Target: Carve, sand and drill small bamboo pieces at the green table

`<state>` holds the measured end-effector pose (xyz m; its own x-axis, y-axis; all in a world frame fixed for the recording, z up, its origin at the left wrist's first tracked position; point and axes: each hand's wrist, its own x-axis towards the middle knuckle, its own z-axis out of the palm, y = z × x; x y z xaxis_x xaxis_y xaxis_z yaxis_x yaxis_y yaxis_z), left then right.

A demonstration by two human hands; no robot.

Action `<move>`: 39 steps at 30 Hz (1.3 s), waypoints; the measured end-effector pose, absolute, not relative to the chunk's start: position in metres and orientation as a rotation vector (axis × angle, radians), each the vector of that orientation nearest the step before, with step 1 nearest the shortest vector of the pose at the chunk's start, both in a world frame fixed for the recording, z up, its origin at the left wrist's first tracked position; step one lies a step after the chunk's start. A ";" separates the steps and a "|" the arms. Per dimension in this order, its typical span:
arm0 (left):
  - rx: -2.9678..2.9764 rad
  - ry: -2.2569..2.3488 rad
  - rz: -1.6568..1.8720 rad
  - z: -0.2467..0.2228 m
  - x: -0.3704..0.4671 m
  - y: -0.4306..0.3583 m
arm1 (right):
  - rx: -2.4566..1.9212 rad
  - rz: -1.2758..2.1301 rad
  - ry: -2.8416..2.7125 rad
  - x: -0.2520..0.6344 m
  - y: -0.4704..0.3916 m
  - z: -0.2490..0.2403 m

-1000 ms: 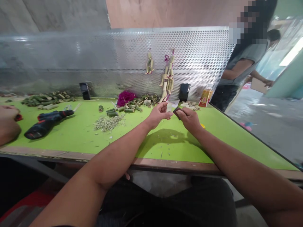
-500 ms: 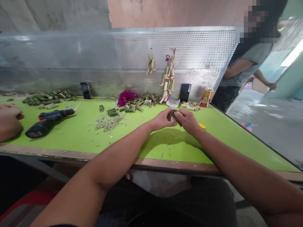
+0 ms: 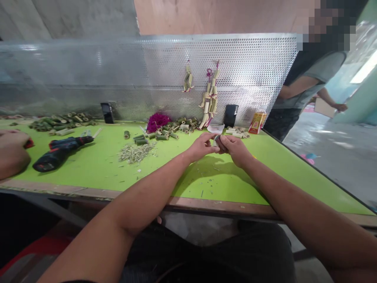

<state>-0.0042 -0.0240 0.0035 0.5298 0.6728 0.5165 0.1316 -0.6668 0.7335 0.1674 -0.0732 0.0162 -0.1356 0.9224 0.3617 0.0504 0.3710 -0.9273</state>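
We are noting a black-and-red power drill [image 3: 55,156] lying on the green tabletop [image 3: 97,169]. Above that surface, our left hand [image 3: 202,147] is pinching a short, pale, tubular piece [image 3: 215,144], fingers curled; against it, a dark block [image 3: 222,144] is filling our right hand [image 3: 236,148], fingers wrapped round.

Both arms bare, reaching forward over the near edge of the table [image 3: 97,169], elbows short of that edge. Left hand [image 3: 202,147]: raised above the surface, fingers curled, thumb directed at the right hand [image 3: 236,149]. Right hand: fingers bent in a firm grip, thumb uppermost. Hands adjacent, forearms converging. Legs [image 3: 206,255] below the near edge.
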 end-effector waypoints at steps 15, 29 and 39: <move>2.357 0.877 0.963 0.019 -0.004 -0.040 | -1.132 0.748 -1.689 0.167 -0.077 0.018; 2.266 0.803 0.934 0.015 -0.001 -0.040 | -1.033 0.201 -1.993 0.174 -0.069 0.012; 1.911 0.658 1.081 0.026 -0.013 -0.035 | -1.066 0.155 -1.873 0.187 -0.068 0.017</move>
